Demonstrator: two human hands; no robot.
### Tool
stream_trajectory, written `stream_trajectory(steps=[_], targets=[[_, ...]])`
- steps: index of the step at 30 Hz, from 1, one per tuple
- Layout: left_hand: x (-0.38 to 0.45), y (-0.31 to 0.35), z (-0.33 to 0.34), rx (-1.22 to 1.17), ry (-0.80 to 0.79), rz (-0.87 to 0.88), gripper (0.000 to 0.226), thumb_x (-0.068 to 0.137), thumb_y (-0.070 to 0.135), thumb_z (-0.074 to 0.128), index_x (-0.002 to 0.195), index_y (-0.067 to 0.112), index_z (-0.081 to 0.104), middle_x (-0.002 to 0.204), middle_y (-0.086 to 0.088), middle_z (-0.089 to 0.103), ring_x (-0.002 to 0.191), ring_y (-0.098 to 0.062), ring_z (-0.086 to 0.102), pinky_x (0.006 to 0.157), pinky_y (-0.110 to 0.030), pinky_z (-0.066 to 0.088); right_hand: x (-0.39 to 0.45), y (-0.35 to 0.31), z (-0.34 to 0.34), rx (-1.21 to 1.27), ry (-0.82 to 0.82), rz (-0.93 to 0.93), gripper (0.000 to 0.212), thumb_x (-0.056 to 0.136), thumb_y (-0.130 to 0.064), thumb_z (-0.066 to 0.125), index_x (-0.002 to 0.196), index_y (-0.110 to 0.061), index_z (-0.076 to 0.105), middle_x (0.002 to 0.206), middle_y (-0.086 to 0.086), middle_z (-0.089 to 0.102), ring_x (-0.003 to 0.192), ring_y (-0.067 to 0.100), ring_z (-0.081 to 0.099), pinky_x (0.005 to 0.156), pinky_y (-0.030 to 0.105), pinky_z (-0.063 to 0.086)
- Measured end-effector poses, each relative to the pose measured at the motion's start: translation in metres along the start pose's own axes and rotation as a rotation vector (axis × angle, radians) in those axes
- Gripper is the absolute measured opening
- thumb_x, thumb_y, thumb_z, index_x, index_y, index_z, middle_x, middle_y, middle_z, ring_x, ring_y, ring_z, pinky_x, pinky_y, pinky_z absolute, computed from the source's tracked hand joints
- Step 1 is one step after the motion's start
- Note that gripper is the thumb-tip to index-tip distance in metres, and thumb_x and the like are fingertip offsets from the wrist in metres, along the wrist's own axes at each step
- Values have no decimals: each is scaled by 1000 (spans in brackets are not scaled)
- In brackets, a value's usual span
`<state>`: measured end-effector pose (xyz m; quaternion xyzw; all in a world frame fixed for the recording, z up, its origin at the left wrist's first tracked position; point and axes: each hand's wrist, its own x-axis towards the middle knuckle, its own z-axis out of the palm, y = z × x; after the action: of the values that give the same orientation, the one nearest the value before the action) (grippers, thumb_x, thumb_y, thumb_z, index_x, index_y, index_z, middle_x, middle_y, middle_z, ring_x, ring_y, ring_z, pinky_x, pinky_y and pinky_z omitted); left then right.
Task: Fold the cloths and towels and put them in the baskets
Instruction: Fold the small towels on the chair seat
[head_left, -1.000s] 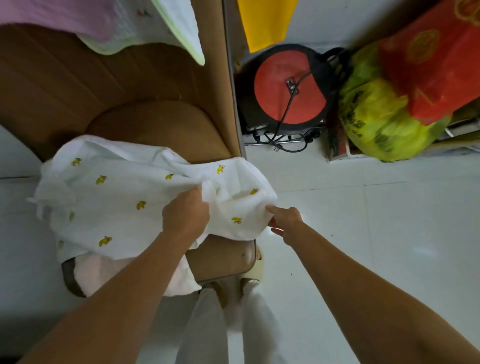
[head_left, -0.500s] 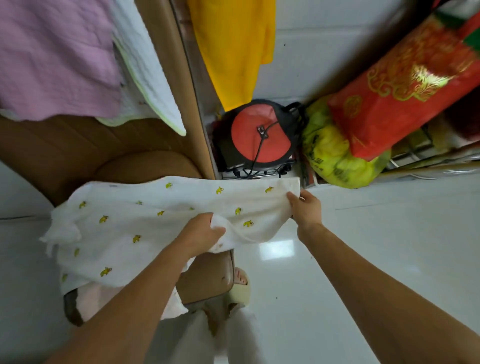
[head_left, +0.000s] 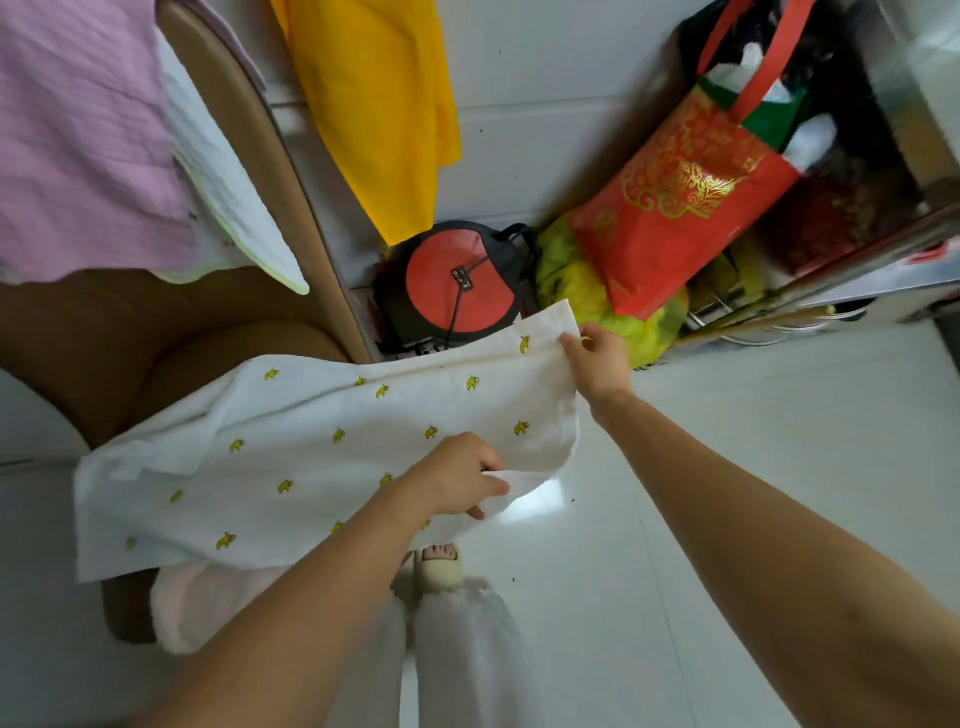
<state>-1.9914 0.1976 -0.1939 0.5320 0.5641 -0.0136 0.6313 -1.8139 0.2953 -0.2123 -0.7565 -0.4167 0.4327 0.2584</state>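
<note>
Soft white cloth (head_left: 322, 457) printed with small yellow figures, stretched flat between both grips over brown chair (head_left: 130, 338); left hand (head_left: 457, 480) pinching near corner, right hand (head_left: 597, 364) pinching far corner.

A soft, matt white woven cloth (head_left: 332, 447) printed with yellow motifs is seen above glossy, smooth floor tiles (head_left: 727, 457).

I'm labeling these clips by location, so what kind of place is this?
Most likely a room in a home, perhaps a living area. A brown upholstered chair draped with laundry stands on a white tiled floor, and a red gift bag is stowed by the wall.
</note>
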Motion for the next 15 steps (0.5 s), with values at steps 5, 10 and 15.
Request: stream_trajectory(steps=[5, 10, 15], targets=[[-17, -21, -21, -30, 77, -69, 13, 83, 22, 67, 84, 10, 67, 90, -12, 66, 79, -23, 66, 73, -34, 57, -19, -27, 27, -71, -169, -122, 12, 89, -16, 52, 81, -16, 61, 83, 11, 68, 74, 27, 63, 66, 43, 54], [-68, -73, -55, -124, 304, -125, 35, 83, 33, 71, 57, 18, 53, 60, -1, 51, 61, -18, 54, 58, -28, 42, -46, -70, 95, -137, -359, -226, 8, 89, -15, 52, 86, -17, 59, 84, 17, 66, 78, 36, 65, 69, 55, 54], [-128, -155, -82, -303, 550, -194, 19, 92, 26, 59, 82, 11, 62, 81, -7, 63, 80, -21, 64, 65, -34, 60, -83, -98, 193, -206, -486, -288, 9, 86, -17, 49, 89, -20, 56, 76, 18, 68, 67, 37, 64, 61, 53, 54]])
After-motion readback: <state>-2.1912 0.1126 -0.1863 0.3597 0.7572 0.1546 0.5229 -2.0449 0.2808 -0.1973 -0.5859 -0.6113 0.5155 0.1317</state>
